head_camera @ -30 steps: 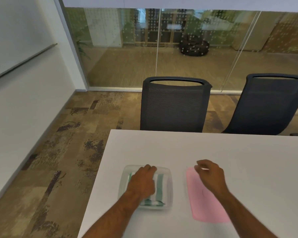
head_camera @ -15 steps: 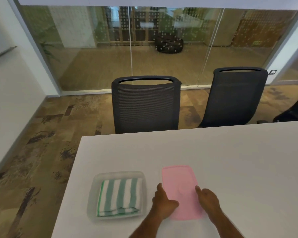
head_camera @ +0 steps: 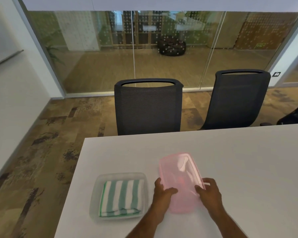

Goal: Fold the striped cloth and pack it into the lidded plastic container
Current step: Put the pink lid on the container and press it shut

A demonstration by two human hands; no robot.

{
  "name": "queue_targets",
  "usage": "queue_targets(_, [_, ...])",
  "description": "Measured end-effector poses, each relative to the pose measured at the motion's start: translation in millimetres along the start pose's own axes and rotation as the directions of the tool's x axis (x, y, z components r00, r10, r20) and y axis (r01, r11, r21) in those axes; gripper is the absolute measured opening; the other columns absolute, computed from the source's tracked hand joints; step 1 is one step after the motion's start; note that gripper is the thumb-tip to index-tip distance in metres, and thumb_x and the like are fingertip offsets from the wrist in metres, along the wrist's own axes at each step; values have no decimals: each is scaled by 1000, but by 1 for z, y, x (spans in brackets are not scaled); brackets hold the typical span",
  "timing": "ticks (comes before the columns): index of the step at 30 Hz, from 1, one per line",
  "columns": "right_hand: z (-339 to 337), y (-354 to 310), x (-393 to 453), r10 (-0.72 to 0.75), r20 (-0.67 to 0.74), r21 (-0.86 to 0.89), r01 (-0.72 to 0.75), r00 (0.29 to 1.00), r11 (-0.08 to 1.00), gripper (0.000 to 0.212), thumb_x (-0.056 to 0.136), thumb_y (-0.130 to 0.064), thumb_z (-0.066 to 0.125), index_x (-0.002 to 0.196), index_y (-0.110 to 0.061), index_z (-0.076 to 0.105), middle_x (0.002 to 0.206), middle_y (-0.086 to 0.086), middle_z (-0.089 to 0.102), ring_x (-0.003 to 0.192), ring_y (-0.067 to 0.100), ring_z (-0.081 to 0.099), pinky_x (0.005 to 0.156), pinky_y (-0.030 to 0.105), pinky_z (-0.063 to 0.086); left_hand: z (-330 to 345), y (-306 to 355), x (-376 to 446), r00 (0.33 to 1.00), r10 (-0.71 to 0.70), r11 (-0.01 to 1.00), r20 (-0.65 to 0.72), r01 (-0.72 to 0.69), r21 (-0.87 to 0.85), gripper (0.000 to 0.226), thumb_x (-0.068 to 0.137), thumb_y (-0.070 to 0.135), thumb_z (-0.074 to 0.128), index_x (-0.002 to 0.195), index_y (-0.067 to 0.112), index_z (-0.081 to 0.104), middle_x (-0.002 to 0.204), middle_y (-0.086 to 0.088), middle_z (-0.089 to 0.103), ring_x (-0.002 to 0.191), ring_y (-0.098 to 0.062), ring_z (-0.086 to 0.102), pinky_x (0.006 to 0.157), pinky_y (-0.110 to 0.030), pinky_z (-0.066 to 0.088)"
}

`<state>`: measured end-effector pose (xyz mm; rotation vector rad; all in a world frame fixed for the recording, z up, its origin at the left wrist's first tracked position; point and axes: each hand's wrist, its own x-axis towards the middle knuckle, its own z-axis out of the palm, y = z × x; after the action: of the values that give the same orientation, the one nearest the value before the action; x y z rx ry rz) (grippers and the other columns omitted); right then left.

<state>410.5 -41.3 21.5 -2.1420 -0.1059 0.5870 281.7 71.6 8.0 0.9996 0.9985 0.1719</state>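
Observation:
The green-and-white striped cloth (head_camera: 121, 197) lies folded inside the clear plastic container (head_camera: 95, 193) near the table's left front. To its right, the translucent pink lid (head_camera: 179, 170) is raised off the table and tilted, far end up. My left hand (head_camera: 162, 192) grips the lid's left edge and my right hand (head_camera: 207, 190) grips its right edge. The lid is beside the container, not over it.
The white table (head_camera: 230, 160) stretches to the right and back. Two dark mesh office chairs (head_camera: 148, 107) (head_camera: 237, 98) stand behind its far edge. A glass wall lies beyond, and patterned carpet (head_camera: 41, 152) covers the floor on the left.
My left hand left the cloth in the container and joined my right hand on the pink lid. Both hands have lifted the lid off the table and tilted it.

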Motion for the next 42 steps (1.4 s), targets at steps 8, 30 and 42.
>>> queue_targets(8, [-4, -56, -46, -333, 52, 310, 302, 941, 901, 9, 86, -6, 68, 87, -15, 71, 85, 5, 75, 80, 25, 74, 75, 43, 62, -21, 52, -32, 999, 16, 987, 31, -11, -163, 71, 84, 75, 38, 140, 31, 38, 144, 0, 42, 134, -27, 41, 111, -54, 34])
queue_targets(30, [71, -62, -117, -572, 209, -87, 597, 793, 797, 77, 77, -59, 66, 142, -27, 39, 155, -5, 34, 142, 16, 32, 117, 40, 28, -196, 83, -86, 979, 132, 967, -158, -163, -196, 25, 98, 9, 53, 121, 8, 62, 104, -15, 76, 89, -34, 74, 78, -43, 61])
queue_targets(42, [126, -59, -132, -131, 247, 21, 129, 960, 991, 54, 81, -21, 71, 131, -20, 51, 129, 6, 65, 114, 25, 62, 100, 37, 48, -215, 41, -77, 841, 380, 901, -384, -242, 361, 30, 99, 15, 48, 129, 20, 51, 115, -5, 59, 107, -27, 57, 98, -44, 50])
